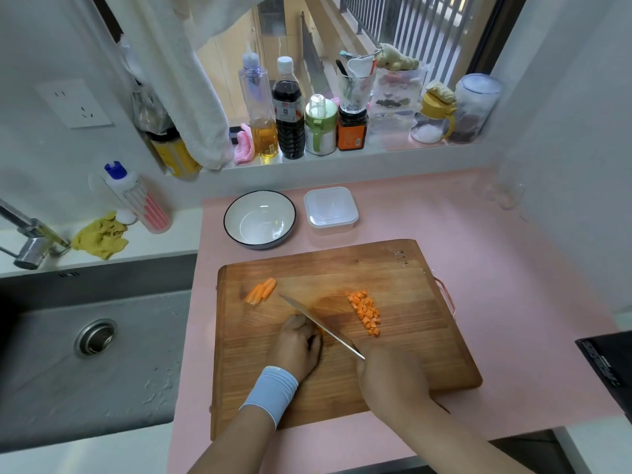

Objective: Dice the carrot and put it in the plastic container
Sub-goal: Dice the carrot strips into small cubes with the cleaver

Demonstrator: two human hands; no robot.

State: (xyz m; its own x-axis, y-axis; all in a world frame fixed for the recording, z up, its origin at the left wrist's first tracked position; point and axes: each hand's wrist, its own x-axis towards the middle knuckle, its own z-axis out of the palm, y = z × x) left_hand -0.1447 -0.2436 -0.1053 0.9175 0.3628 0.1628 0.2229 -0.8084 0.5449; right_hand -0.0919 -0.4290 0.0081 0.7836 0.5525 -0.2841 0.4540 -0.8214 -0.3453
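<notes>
Our right hand (386, 374) gripped the knife (318, 323) handle at 5 o'clock on the cutting board (410, 336). Our left hand (301, 343) curled its fingers onto a mostly hidden carrot piece (321, 330). Diced carrot (366, 313) lay at 3 o'clock, carrot sticks (261, 290) at 10, and the plastic container (331, 210) beyond at 12.

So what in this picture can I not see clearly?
Head view, the only one:
- The piece being cut: hidden under the left hand.
- The handle of the knife: inside the grip of the right hand.
- The plastic container: lid on or off, too hazy to tell.
- The black object: cut off by the right edge.
</notes>
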